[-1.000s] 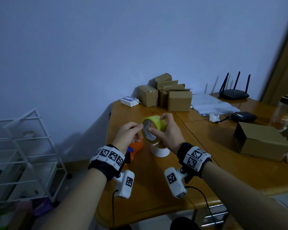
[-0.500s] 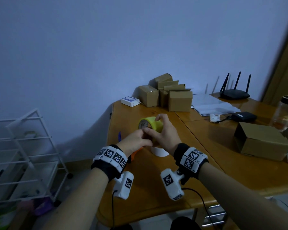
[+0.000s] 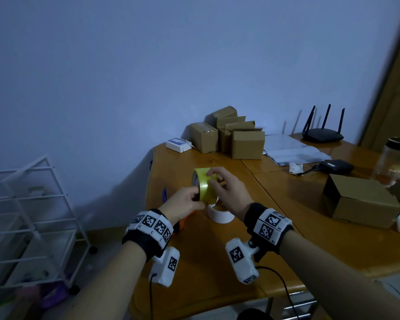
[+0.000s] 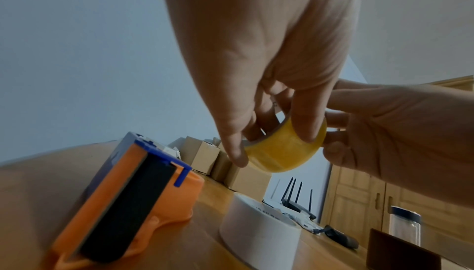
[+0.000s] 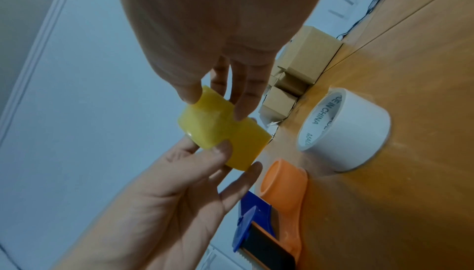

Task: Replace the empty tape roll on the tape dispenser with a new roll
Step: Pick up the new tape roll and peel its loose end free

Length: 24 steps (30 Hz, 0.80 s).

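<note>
From the head view, both hands hold one yellow tape roll (image 3: 203,185) in the air above the desk (image 3: 275,204) near its left edge; compared with a second ago, the left hand (image 3: 185,202) has moved in from the roll's open face to pinch its lower rim, while the right hand (image 3: 226,192) grips its far side, which suggests the loose end is being hunted before loading. From the left wrist view, one orange and blue tape dispenser (image 4: 123,203) lies on the desk with no roll on it, beside one white empty roll (image 4: 259,231). From the right wrist view, right fingertips (image 5: 241,112) press the yellow band and left fingers curl under it. Counted: two rolls, one dispenser, about six cardboard boxes (image 3: 247,144).
</note>
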### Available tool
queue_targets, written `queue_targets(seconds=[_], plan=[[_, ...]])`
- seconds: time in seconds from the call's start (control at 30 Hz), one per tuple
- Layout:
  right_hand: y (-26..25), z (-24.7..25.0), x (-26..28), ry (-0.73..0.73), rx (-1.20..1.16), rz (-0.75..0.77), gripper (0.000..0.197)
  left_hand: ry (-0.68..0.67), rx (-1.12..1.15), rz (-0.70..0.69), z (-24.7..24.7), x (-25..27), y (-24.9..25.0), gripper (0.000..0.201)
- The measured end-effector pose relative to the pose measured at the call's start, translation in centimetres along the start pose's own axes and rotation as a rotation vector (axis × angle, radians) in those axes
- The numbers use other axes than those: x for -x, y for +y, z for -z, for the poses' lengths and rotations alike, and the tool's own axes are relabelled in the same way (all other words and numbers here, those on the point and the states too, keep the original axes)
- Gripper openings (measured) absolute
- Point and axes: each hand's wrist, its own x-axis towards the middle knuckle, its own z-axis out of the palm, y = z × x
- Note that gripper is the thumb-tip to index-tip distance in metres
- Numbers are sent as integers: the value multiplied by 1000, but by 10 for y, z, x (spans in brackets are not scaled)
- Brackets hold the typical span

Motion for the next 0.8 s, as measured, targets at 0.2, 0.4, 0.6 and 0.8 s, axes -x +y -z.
queue_targets(seconds=[0.2, 0.4, 0.6, 0.8], plan=[[-3, 2, -2, 0, 20, -4, 8, 0, -28, 0, 1, -4, -1, 30], [-2, 0, 0, -24, 49, 25, 3, 78, 24, -4, -3, -6, -3, 19], [-1, 2, -2, -26, 0, -39, 14, 83, 8, -8, 0, -6, -3, 22], [-4, 5, -1, -34, -17, -39, 3, 59, 6, -20, 2, -4, -9, 24]])
